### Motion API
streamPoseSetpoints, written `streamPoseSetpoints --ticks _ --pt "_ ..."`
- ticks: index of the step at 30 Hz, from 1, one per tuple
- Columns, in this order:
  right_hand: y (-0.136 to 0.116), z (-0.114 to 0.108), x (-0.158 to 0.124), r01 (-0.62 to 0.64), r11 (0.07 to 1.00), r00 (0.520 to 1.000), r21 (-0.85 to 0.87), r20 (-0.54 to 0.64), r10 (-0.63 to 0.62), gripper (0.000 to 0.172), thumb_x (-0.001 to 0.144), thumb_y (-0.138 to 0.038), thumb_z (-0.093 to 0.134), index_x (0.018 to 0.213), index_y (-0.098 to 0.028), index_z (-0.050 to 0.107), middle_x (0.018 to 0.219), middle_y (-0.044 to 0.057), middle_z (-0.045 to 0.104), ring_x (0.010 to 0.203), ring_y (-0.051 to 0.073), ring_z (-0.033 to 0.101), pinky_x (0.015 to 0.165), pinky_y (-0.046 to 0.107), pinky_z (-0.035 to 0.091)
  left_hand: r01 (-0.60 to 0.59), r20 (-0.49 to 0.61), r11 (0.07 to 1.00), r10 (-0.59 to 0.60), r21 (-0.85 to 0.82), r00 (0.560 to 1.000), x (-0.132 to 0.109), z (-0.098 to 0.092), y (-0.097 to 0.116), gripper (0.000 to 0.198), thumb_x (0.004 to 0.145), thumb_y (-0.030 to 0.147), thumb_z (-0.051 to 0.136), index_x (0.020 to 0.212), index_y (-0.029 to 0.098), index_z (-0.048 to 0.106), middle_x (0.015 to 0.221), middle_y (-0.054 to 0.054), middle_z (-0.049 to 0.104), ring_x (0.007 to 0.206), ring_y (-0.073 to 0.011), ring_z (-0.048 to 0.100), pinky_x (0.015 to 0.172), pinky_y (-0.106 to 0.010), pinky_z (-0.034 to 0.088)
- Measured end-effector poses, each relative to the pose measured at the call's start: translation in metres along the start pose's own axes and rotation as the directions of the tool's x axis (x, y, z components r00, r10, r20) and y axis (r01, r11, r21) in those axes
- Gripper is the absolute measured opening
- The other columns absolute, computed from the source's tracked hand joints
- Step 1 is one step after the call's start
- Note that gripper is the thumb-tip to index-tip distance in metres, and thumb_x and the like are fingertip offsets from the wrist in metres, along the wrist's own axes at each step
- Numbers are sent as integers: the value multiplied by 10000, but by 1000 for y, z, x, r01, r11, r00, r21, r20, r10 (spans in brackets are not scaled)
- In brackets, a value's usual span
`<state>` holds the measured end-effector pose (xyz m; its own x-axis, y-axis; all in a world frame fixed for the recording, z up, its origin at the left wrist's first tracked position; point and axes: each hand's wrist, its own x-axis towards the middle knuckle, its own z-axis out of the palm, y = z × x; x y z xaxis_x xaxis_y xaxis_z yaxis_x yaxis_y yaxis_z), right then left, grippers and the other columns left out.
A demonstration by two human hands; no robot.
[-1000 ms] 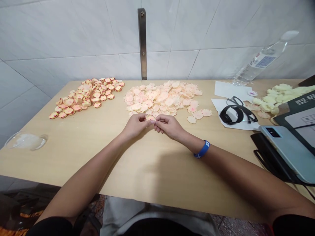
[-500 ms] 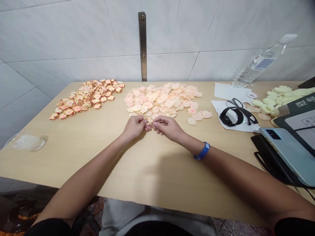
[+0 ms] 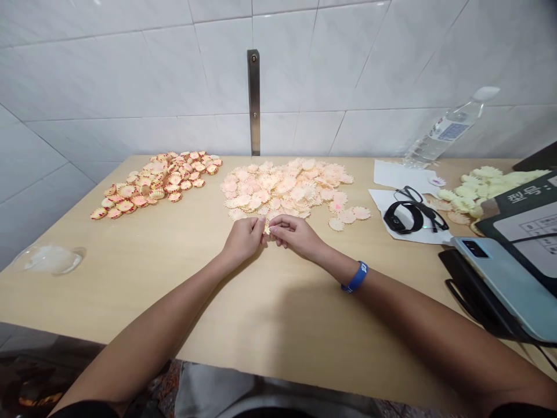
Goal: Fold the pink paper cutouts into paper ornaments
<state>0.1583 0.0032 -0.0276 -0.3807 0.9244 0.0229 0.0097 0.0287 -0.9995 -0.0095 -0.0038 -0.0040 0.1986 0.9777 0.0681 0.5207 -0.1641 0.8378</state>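
My left hand and my right hand meet at the middle of the wooden table. Between their fingertips is a small scalloped paper piece, mostly hidden by my fingers. Just beyond my hands spreads a large pile of flat peach paper flowers, the nearest almost touching my fingers. Further left lies a pile of cupped paper flowers with red edges. A blue wristband circles my right wrist.
On the right are a pale yellow paper pile, glasses and a black band on white paper, a phone and a dark booklet. A plastic bottle lies at the back. A clear plastic piece sits left; a tiled wall stands behind.
My view has tilted upward, so the table sits lower in the frame. My hands have drawn closer together around the small paper piece, which is now more hidden by my fingers.
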Motion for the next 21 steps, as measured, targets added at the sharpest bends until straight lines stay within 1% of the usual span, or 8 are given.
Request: streamPoseSetpoints --ticks 4,7,11,15,18,21 --pt "-2 0 0 36 999 998 -29 49 -35 268 766 -429 681 788 -176 594 664 -2 617 553 96 528 503 226 417 -48 3 998 48 39 999 -2 2 0 547 961 463 332 515 198 503 526 -17 611 527 -143 548 627 -264 416" --pt "-1 1 0 53 998 998 -16 47 -52 264 764 -419 681 772 -177 574 673 -2 618 556 95 533 511 226 421 -56 7 998 56 22 998 -2 2 -1 559 966 488 317 530 197 513 547 -20 624 547 -149 560 643 -265 420" --pt "0 0 0 28 999 999 -20 36 -27 241 773 -399 666 773 -185 553 677 -3 619 548 92 532 483 211 396 -54 12 998 54 15 998 -1 2 -1 574 967 514 307 562 191 553 575 -22 640 562 -152 575 643 -267 421" --pt "-3 0 0 8 1000 999 14 50 -9 249 781 -417 655 803 -184 571 727 16 641 569 96 547 481 208 403 -74 -49 993 78 92 996 -1 0 -2 564 967 508 321 564 189 553 580 -17 639 563 -150 572 627 -266 404" --pt "-4 0 0 18 1000 998 -1 60 -18 243 794 -412 641 769 -181 567 716 13 629 571 91 537 486 202 395 -105 -42 979 115 177 993 -1 0 -3 559 969 502 321 576 192 572 584 -18 641 567 -154 574 611 -267 387" --pt "-4 0 -1 18 1000 998 -16 53 -17 226 790 -395 632 757 -184 559 709 8 622 564 89 530 484 201 387 -116 -35 969 126 218 991 -1 0 -3 559 972 509 312 597 197 585 608 -23 659 579 -161 587 606 -271 382"
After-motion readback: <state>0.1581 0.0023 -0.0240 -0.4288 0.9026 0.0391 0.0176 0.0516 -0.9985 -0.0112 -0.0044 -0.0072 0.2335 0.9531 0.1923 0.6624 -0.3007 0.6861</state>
